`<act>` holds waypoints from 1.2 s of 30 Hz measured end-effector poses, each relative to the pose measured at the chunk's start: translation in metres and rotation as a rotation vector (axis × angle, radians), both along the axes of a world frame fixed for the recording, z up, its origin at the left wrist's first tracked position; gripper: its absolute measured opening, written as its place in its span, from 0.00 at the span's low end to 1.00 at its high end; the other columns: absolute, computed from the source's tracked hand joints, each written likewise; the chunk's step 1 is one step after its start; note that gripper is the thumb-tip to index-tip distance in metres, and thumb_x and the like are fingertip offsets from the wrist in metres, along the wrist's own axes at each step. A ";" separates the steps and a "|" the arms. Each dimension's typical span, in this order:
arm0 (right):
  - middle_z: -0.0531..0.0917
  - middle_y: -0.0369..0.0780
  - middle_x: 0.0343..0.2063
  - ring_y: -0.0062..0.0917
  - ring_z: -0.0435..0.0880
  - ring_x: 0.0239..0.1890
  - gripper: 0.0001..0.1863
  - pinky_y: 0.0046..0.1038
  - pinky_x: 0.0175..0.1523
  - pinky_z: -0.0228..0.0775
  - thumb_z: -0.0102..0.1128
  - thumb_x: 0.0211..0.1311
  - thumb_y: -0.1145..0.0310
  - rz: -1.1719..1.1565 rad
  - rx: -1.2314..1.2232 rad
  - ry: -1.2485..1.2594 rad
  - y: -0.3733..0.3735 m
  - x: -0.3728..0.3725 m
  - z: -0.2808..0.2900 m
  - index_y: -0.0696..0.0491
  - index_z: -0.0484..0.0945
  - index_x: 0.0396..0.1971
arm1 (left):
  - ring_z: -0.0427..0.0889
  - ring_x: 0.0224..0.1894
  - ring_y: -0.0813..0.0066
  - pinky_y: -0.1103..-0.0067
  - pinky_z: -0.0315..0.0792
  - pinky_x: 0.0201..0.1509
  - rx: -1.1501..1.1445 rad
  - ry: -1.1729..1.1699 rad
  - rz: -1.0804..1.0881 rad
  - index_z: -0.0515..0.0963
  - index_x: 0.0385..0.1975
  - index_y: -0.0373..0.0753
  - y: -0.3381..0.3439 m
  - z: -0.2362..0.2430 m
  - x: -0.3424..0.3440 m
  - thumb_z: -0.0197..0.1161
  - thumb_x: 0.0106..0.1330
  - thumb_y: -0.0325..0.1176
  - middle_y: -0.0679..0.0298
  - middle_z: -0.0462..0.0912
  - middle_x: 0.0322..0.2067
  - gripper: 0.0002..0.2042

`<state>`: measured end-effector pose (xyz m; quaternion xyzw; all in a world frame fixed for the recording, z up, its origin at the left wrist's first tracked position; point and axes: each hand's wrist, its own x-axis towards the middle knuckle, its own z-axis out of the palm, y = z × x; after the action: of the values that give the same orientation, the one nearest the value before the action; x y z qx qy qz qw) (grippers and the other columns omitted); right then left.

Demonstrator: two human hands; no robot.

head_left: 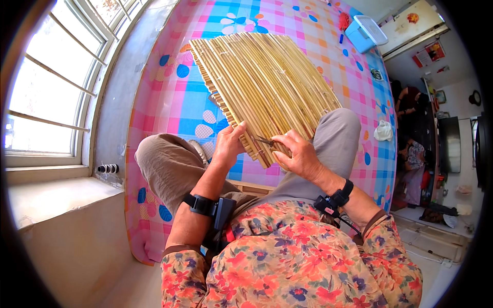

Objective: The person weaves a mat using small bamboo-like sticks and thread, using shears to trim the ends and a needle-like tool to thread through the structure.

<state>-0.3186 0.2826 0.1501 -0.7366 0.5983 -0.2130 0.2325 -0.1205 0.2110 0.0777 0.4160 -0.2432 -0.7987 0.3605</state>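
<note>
1. Yellow-tan mat of thin, cane-like sticks tied with pale cord (267,82): at 12 o'clock, just ahead of the person, near corner between the knees, over a pink-and-blue checked floral sheet (169,110).
2. Left hand (229,146): pinched closed on the mat's near-left edge, thumb on top; other fingers partly hidden.
3. Right hand (300,158): fingers closed around a small, dark metal, scissors-like tool (264,140), tip over the mat's near end; cannot tell how far the blades open.
4. Writing: black boxy wrist device (326,206) on right wrist, 4 o'clock, has a small reddish label, too small to read. Red-and-white printed wall sheet (429,54) at 2 o'clock, print illegible.
5. Light-blue plastic bin with whitish lid (362,36): between 1 and 2 o'clock.
6. Crumpled white bag-like item (383,131): near 3 o'clock.
7. Barred window (56,87): near 10 o'clock.
</note>
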 end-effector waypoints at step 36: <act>0.73 0.42 0.33 0.36 0.76 0.39 0.20 0.35 0.43 0.71 0.66 0.47 0.66 0.052 -0.206 0.235 -0.004 0.013 -0.005 0.55 0.78 0.43 | 0.86 0.36 0.66 0.70 0.83 0.38 0.012 0.003 0.027 0.73 0.49 0.32 0.002 0.003 -0.002 0.54 0.71 0.41 0.55 0.82 0.39 0.17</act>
<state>-0.3059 0.2789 0.1451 -0.7916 0.5772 -0.1795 0.0892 -0.1224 0.2126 0.0802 0.4203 -0.2321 -0.7958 0.3690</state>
